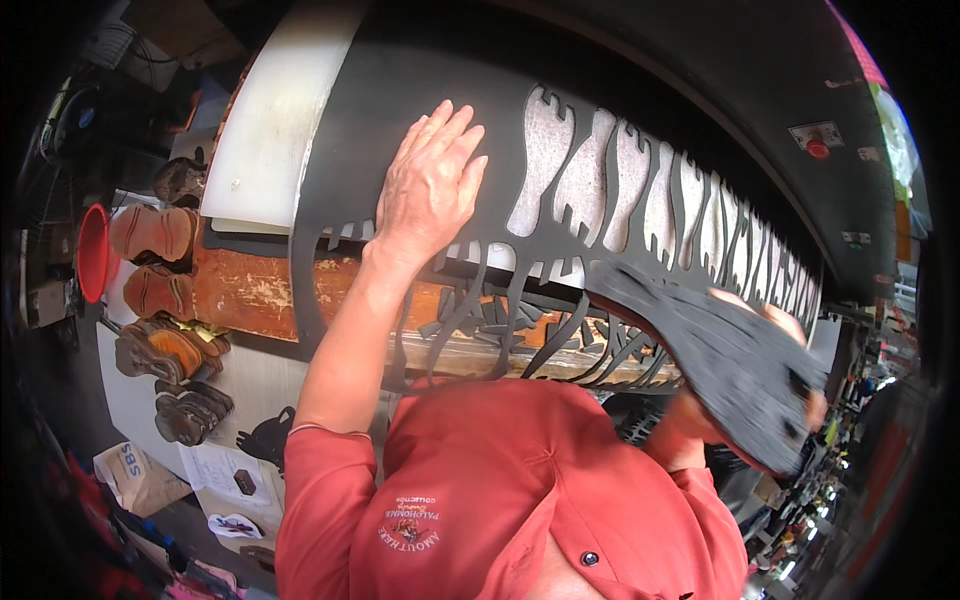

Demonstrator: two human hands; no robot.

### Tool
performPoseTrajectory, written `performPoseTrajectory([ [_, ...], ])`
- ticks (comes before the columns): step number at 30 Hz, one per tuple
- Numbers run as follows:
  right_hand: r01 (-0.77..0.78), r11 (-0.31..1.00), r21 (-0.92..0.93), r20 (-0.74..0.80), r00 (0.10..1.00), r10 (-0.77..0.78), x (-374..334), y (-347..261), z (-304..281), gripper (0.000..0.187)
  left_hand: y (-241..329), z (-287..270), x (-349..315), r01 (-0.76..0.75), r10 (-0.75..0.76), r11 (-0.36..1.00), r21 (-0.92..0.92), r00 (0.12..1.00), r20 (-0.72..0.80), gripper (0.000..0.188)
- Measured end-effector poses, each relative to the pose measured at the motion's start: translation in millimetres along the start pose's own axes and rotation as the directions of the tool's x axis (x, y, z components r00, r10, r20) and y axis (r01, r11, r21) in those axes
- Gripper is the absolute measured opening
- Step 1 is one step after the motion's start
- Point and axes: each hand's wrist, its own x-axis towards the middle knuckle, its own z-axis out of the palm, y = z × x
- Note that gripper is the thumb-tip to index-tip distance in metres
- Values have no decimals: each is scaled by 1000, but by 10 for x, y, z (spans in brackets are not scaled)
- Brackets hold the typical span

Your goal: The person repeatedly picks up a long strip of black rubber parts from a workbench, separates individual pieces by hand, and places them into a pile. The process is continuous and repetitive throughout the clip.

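Note:
My left hand (428, 190) lies flat on a wide black sheet (372, 120), its fingers stretched out and only slightly apart. To its right, a long row of sole-shaped cutouts runs through the sheet, with a pale surface (543, 150) showing through them. My right hand (690, 418) grips a dark grey sole-shaped piece (715, 345), held tilted above the sheet's near edge at the right. The piece has notches at its wide end and is blurred by motion. It hides most of that hand; some fingertips show at its far and right edges.
A white board (275, 120) lies under the sheet at left. Black offcuts (490, 315) lie on a worn wooden ledge (245, 290). Shaped blocks (152, 235) and a red round object (94, 254) stand at left. A dark machine beam (700, 60) with a red button (818, 148) spans the far side.

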Motion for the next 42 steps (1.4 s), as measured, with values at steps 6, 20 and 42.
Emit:
performPoseTrajectory([
  [6, 230, 962, -146, 300, 937, -178, -394, 734, 122, 109, 175, -253, 109, 104, -90, 973, -207, 993, 77, 45],
  [20, 245, 969, -43, 330, 918, -217, -176, 662, 305, 108, 1416, -355, 121, -166, 60, 514, -842, 986, -158, 33],
  [42, 129, 978, -164, 315, 946, -71, -366, 635, 214, 114, 173, -199, 303, 286, -967, -31, -958, 233, 101, 41],
])
